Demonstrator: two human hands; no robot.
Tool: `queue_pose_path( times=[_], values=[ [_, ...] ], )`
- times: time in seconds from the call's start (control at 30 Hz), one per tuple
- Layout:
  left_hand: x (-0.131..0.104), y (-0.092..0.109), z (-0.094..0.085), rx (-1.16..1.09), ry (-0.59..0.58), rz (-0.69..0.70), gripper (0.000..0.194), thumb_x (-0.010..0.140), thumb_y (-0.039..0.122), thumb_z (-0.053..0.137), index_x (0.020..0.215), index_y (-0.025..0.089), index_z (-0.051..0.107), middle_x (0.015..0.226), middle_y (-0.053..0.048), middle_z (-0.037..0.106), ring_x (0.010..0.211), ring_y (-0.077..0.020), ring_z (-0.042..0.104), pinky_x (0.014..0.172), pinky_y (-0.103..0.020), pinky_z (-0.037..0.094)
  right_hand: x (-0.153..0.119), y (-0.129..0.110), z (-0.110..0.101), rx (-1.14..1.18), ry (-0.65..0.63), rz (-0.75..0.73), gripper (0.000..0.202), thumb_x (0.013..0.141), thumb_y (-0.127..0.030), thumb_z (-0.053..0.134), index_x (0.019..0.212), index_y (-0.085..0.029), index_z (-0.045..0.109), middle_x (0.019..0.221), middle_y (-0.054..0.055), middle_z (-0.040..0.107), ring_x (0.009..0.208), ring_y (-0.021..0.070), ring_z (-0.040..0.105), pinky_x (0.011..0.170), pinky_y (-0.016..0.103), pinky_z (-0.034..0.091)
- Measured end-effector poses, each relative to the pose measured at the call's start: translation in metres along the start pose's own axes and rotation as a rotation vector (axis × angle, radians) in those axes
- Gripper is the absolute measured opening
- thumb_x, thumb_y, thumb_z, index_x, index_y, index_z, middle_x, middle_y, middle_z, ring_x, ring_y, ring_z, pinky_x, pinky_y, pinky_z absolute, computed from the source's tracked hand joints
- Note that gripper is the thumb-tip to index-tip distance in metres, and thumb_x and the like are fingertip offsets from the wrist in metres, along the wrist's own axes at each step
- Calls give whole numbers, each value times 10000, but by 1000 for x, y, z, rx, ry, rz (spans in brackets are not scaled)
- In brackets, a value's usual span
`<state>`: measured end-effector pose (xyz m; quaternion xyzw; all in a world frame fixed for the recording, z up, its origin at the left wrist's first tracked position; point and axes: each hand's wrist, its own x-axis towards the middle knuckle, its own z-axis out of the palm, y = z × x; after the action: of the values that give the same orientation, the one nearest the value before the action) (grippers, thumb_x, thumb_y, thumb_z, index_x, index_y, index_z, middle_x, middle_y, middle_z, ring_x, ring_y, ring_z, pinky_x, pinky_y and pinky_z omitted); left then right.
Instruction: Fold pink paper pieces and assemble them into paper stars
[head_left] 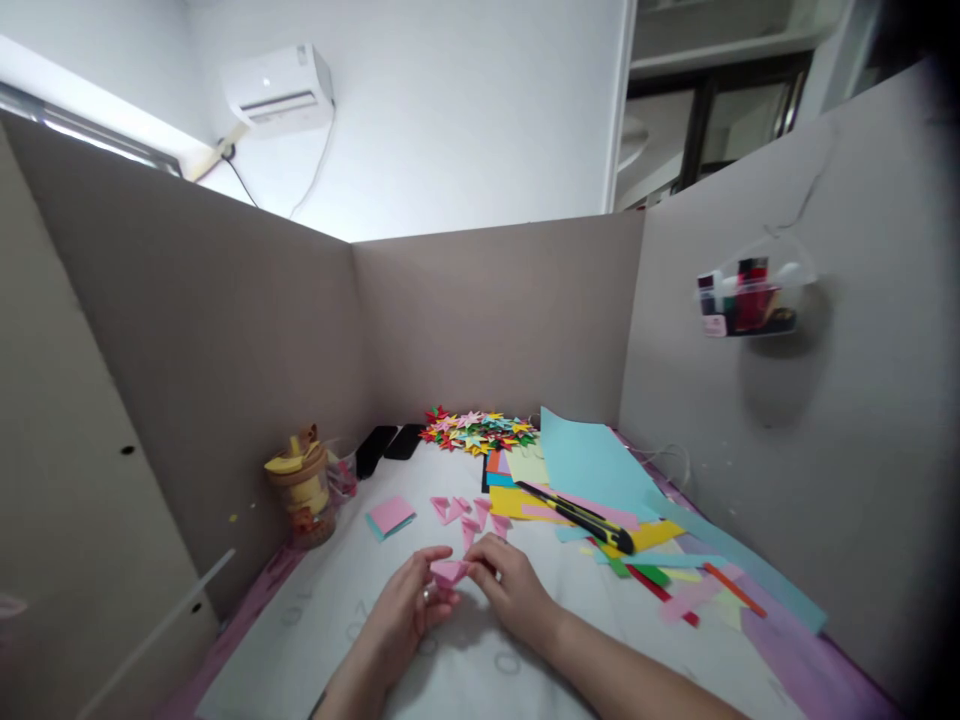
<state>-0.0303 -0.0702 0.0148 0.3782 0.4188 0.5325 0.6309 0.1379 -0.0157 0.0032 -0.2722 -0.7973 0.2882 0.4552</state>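
- Left hand [409, 595]: slanting in from lower left, curled fingers pinching folded pink paper [448, 572].
- Right hand [517, 585]: knuckles up, thumb and forefinger pinching its right corner.

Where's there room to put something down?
Left of the left hand, in front of the cup, the white sheet is bare. Another patch lies between the right hand and the paper scraps. It's crowded around the cutter and paper stars.
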Motion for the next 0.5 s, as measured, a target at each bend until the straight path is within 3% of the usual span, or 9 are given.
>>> queue_pose_path(
  times=[0.17,0.37,0.5],
  values=[
    [1,-3,4,170,-23,77,542,603,432,755,1028,149,573,725,-25,620,607,-108,579,554,-194,412,3,1,9,45,59,170,150,830,-214,480,707,-178,558,668,1,546,636,134,489,607,245,364],
    [6,-5,2,142,61,23,407,627,386,728,908,148,556,736,-14,614,616,-106,598,548,-191,412,2,-3,12,54,43,195,50,760,-179,540,726,-170,576,703,-2,523,643,123,471,597,235,361],
    [8,-5,2,181,85,51,364,620,371,723,814,154,505,652,-7,617,542,-96,569,496,-173,373,0,-2,15,180,11,263,60,732,-207,571,780,-170,570,749,6,551,668,127,500,580,227,381]
  ],
)
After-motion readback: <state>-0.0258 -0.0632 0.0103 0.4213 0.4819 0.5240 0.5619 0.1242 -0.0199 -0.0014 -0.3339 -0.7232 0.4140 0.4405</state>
